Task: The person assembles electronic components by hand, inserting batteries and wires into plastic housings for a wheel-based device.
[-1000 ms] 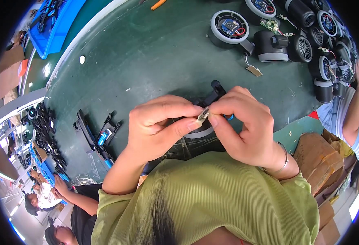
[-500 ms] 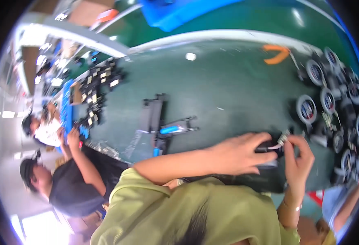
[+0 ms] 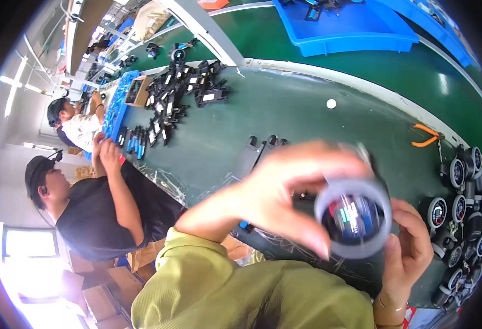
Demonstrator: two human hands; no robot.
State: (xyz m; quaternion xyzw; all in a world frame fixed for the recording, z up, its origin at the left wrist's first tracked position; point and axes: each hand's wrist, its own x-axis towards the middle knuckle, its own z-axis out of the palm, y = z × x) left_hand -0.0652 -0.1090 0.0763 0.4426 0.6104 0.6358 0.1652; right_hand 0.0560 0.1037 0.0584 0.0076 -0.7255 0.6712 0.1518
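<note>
A round unit with a grey ring and a glossy dark face (image 3: 356,218) is raised above the table, its face turned up towards me. My left hand (image 3: 285,192), blurred by motion, curves around its left side, thumb by the ring and fingers over the far edge. My right hand (image 3: 408,247) grips the unit's right edge between bent fingers and thumb. Behind the left hand lie black elongated parts (image 3: 252,153), partly hidden by it.
Similar round units (image 3: 437,213) are heaped at the right edge. Orange-handled pliers (image 3: 426,136) and a small white disc (image 3: 331,103) lie towards the back. Many black parts (image 3: 169,98) lie far left. Blue bin (image 3: 356,38) stands beyond the table; a person in black (image 3: 101,219) works at left.
The round unit is now raised with its ringed face up; before, my hands were at a dark piece and pale wires low over the table. The view has turned and shifted left.
</note>
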